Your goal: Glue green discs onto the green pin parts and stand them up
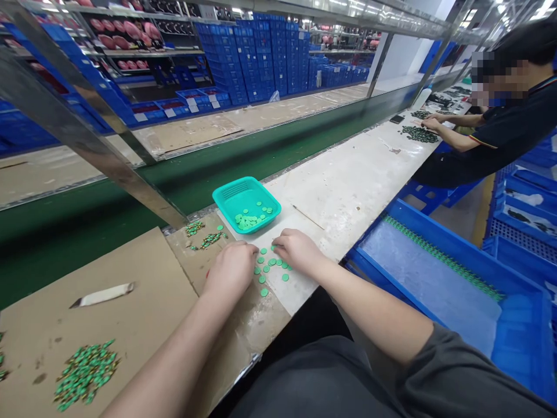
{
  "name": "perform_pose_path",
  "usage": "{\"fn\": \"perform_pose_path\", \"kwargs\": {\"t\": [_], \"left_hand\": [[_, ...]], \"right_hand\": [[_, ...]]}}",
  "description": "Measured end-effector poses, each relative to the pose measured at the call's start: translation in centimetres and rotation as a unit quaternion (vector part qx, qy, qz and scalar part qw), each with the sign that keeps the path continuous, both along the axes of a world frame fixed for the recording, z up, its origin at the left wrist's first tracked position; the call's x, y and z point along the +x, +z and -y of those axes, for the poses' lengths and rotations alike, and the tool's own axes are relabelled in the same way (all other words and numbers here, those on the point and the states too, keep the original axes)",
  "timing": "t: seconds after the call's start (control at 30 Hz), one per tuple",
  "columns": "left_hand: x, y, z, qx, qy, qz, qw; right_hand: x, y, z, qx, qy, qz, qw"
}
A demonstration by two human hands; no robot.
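Note:
Several flat green discs lie scattered on the bench between my two hands. My left hand rests at their left side, fingers bent and pressed together; what its fingertips hold, if anything, is hidden. On the right, my right hand has its fingertips pinched at a green disc at the top of the scatter. Just beyond the hands stands a turquoise basket with more green discs inside. Small piles of green and gold pieces lie beyond my left hand.
A larger pile of green and gold pieces and a wrapped stick-like tool lie on cardboard at left. A blue crate is at right. Another person works farther along the bench. Metal posts stand behind.

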State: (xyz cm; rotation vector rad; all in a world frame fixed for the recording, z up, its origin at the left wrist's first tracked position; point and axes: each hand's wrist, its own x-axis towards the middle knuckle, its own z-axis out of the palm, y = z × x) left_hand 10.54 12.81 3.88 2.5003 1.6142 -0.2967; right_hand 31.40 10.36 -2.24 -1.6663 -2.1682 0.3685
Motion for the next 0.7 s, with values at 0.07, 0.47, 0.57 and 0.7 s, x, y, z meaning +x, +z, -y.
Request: {"fn": "perform_pose_path", "kwargs": {"t": [0.07,0.47,0.57,0.7], "left_hand": [[0.2,-0.3,0.1,0.015,0.001,0.011,1.000],[0.4,-1.5,-1.0,0.054,-0.018,0.088,0.995],[-0.9,-1.6,1.0,0.092,-0.033,0.113,0.989],[-2.6,-2.8,6.1,0.142,-0.079,0.143,0.976]], "right_hand": [[-0.1,0.0,-0.3,0.001,0.001,-0.005,1.000],[-0.5,0.1,2.4,0.002,0.041,-0.030,0.999],[-1.0,0.3,2.3,-0.008,0.039,-0.055,0.998],[-1.1,0.5,2.8,-0.024,0.035,-0.094,0.995]]}}
